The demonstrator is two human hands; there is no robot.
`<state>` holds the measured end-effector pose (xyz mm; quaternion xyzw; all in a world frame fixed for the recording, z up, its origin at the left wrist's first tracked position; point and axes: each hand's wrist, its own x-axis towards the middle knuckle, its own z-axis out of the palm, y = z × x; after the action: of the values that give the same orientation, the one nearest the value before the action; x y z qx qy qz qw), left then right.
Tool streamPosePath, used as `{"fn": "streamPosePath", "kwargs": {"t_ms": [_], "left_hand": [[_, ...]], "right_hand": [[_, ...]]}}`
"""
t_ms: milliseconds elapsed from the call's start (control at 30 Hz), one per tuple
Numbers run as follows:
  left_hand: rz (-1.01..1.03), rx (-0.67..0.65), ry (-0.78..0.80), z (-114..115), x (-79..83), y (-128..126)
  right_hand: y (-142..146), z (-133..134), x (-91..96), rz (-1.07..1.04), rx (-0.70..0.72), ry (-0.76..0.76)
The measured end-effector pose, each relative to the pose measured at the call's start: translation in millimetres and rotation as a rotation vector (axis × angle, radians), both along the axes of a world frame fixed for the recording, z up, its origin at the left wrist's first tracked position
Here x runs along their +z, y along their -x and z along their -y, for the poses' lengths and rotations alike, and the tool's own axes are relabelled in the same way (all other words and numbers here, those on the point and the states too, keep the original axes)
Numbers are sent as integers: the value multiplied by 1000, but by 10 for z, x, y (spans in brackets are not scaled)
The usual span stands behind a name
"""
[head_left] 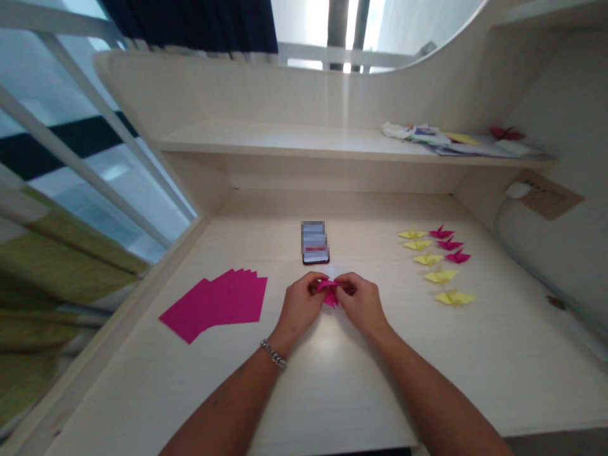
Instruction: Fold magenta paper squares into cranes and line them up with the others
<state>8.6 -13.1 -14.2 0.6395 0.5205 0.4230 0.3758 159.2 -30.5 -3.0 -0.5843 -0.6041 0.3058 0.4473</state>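
I have the left hand and right hand pinching a folded pink paper between their fingertips, mid-desk, near the phone. Left of them I see fanned pink sheets; right, five yellow cranes and three pink cranes. The open shelf holds papers toward its right end.

bracelet: silver-coloured chunky links, left wrist, below centre
left forearm: bare
right forearm: bare
left hand: bare
right hand: bare
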Motion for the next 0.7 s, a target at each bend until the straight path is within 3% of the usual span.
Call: {"fn": "streamPosePath", "kwargs": {"t_ms": [67, 200, 300, 700], "left_hand": [[39, 0, 21, -25, -15, 0], [141, -3, 92, -67, -9, -11], [180, -17, 143, -68, 21, -25], [156, -102, 117, -32, 50, -17]], "right_hand": [[-12, -20, -16, -123, 39, 34], [-46, -91, -65, -538, 121, 269], [-67, -125, -90, -733, 152, 387], [-84, -113, -119, -783, 265, 442]]}}
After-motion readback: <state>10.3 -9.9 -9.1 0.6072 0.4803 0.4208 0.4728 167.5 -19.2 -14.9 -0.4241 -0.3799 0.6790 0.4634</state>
